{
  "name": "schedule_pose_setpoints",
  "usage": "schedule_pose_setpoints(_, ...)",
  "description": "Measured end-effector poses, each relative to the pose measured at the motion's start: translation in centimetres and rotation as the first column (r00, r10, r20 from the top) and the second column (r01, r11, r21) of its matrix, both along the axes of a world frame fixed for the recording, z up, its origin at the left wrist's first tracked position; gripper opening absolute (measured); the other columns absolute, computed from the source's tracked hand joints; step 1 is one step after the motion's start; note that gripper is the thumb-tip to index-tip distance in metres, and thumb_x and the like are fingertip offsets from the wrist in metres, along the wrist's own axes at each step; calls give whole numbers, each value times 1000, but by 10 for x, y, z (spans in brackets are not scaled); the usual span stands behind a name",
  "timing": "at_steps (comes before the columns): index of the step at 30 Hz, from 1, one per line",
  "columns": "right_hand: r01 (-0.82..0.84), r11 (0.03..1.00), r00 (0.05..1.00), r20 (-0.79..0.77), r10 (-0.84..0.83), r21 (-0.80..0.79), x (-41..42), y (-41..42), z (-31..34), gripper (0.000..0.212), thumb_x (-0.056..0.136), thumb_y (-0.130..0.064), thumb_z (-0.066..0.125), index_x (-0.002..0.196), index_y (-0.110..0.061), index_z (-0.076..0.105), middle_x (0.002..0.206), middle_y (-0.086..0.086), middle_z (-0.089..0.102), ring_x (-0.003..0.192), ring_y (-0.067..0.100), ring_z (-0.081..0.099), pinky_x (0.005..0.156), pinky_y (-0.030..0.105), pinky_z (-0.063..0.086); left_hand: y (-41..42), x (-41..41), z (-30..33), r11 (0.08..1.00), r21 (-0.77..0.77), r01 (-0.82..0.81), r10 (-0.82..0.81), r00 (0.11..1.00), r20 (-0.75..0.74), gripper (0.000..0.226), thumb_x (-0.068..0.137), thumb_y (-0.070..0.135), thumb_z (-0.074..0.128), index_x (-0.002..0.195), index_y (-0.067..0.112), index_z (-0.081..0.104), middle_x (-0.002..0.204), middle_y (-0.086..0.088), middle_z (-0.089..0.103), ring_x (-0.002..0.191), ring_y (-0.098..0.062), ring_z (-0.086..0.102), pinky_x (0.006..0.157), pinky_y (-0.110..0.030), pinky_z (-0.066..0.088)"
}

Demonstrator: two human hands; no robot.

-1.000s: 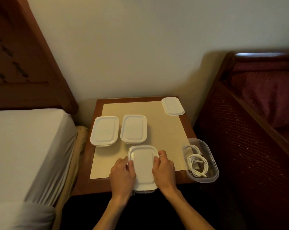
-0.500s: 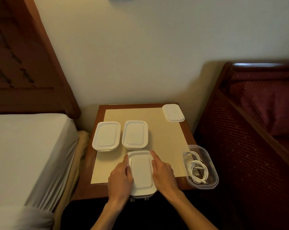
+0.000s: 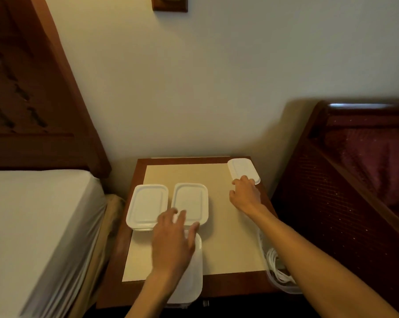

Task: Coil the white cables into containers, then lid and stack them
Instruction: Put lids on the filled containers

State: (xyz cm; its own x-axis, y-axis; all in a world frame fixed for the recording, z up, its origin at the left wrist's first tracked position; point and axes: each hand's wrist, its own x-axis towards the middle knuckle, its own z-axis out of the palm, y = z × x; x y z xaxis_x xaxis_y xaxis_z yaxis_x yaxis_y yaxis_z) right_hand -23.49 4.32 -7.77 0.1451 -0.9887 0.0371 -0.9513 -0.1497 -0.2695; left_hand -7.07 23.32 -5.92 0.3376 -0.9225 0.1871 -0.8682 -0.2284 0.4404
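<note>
Two lidded white containers (image 3: 146,206) (image 3: 190,201) stand side by side on the small wooden table (image 3: 216,288). A third lidded container (image 3: 192,278) sits at the front edge, and my left hand (image 3: 173,244) rests flat on its lid with fingers spread. My right hand (image 3: 245,195) reaches to the back right corner, its fingertips on the near edge of a loose white lid (image 3: 242,168). At the table's right edge an open clear container (image 3: 285,288) holds a coiled white cable (image 3: 274,260), partly hidden by my right forearm.
A bed with a white sheet (image 3: 33,226) and a dark wooden headboard (image 3: 21,88) flanks the table on the left. A dark red bed frame (image 3: 354,180) stands close on the right. The wall lies right behind the table.
My right hand left the front container and reached to the loose lid at the back right. My left hand slid onto the top of the front lid. The camera tilted up.
</note>
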Motion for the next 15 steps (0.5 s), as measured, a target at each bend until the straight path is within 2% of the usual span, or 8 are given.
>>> schedule_pose_setpoints(2,2,994,993,-114,10,105,-3,-16,-7,47,96,-29,51,139,-12,42,144,8,39,130,31,38,99,46,45,-21,-16,-8,986,116,122,-129,990,50,58,97,57,33,148,29,34,159,1,25,147,-23,18,120,-41,19)
schedule_pose_setpoints(4,11,984,991,-134,13,180,-7,-27,-14,60,97,-32,50,148,-12,25,155,7,23,141,33,24,107,52,33,-32,-22,-24,967,201,153,-170,983,66,62,98,59,23,153,30,20,163,2,7,150,-24,-1,122,-46,4)
schedule_pose_setpoints(7,20,972,989,-144,15,234,-13,-40,-24,67,100,-36,44,153,-13,10,162,4,6,149,32,3,114,60,14,-34,-20,-44,959,240,148,-173,981,88,75,90,67,0,154,30,5,163,5,-7,149,-21,-15,121,-46,-7)
schedule_pose_setpoints(9,20,974,990,-139,12,226,-15,-46,-33,63,100,-37,42,152,-11,15,161,6,12,149,31,4,115,62,10,-35,-18,-51,965,221,143,-168,981,99,81,82,66,-12,154,32,1,162,8,-9,148,-18,-18,121,-44,-10)
schedule_pose_setpoints(12,44,997,991,-127,-35,63,-17,-51,-43,59,96,-49,47,140,-10,39,153,10,30,144,31,19,115,59,19,-35,-18,-57,970,198,142,-167,979,115,78,84,63,-12,154,33,2,162,9,-6,148,-17,-15,120,-43,-11)
schedule_pose_setpoints(13,65,997,991,-122,-59,41,-17,-52,-46,63,92,-55,51,137,-11,44,153,11,28,144,33,19,114,57,19,-35,-19,-57,971,193,141,-166,979,118,77,85,62,-11,154,33,2,162,9,-6,148,-17,-15,120,-42,-12)
schedule_pose_setpoints(15,125,987,990,-84,-117,98,-18,-53,-49,75,84,-64,57,135,-11,46,155,13,23,142,38,21,112,54,24,-35,-19,-57,973,185,141,-164,979,117,76,85,62,-10,154,32,3,162,9,-6,148,-16,-15,119,-41,-14)
